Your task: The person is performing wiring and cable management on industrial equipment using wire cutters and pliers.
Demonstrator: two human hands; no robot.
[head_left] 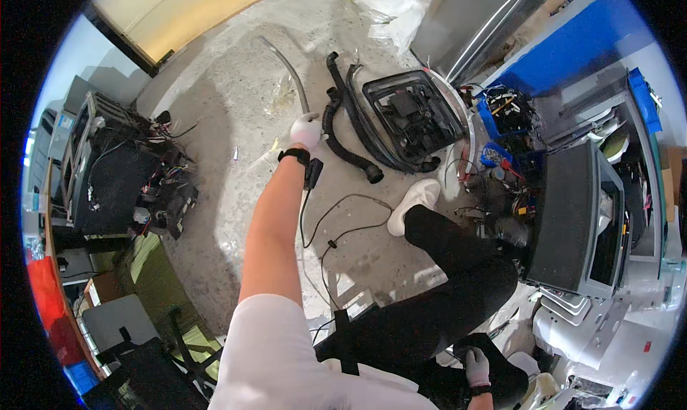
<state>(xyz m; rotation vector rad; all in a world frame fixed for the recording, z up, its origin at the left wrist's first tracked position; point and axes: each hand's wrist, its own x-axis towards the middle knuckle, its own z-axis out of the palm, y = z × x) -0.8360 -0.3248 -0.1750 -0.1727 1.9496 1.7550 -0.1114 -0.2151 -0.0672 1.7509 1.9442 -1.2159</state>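
My left hand (306, 131), in a white glove, reaches forward over the floor, its fingers closed around the lower end of a thin grey hose (290, 68). The hose curves away toward the far left along the concrete. Just right of this hand lies a black corrugated hose (330, 127), with longer black hoses (356, 109) beside it. My right hand (477, 367), also gloved, rests on the black trouser leg at the lower right. Its fingers lie against the cloth and nothing shows in them.
A black plastic tray-like part (413, 113) lies beyond the hoses. Blue bins (504, 113) of cables and small parts stand right, near a grey boxy casing (572, 217). A metal bin (469, 27) is at the back. Wired machinery (118, 167) sits left; a cable (358, 227) crosses the floor.
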